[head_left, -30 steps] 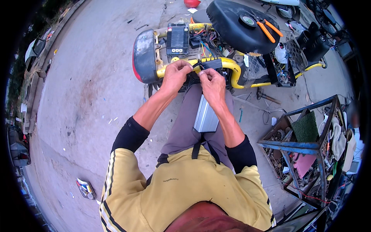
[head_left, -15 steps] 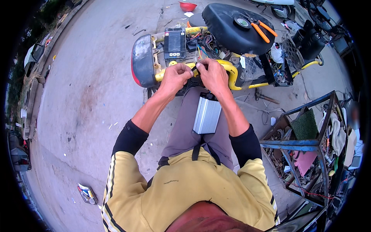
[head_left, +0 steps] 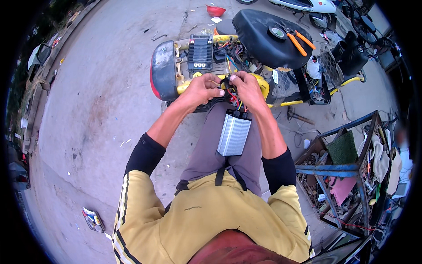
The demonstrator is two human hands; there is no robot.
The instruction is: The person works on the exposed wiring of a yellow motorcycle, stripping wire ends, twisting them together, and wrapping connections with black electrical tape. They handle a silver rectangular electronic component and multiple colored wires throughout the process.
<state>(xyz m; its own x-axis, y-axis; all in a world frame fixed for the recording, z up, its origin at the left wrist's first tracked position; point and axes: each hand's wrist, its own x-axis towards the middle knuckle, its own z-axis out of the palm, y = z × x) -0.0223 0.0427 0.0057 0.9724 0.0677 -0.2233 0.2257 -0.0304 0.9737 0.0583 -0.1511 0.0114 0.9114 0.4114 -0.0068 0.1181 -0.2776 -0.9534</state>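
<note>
Beyond the silver, ribbed metal box [head_left: 234, 134] resting on the person's grey trouser legs [head_left: 203, 143], to its left, sits a black, finned rectangular box [head_left: 200, 53]. Nearer the silver box, beyond its left side, the left hand [head_left: 203, 90] pinches narrowly at a small black piece [head_left: 226, 82] — too small to identify — just beyond that box. Thin coloured wires [head_left: 239, 104] stretch from the silver box's far end; beyond its right side, the right hand [head_left: 247, 91] pinches the same piece, fingertips close together.

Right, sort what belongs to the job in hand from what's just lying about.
Seemingly in the job:
black piece between left hand and right hand
coloured wires
silver finned box
yellow frame

Apparently just lying about:
red bowl-shaped object
hammer
pink sheet
</note>
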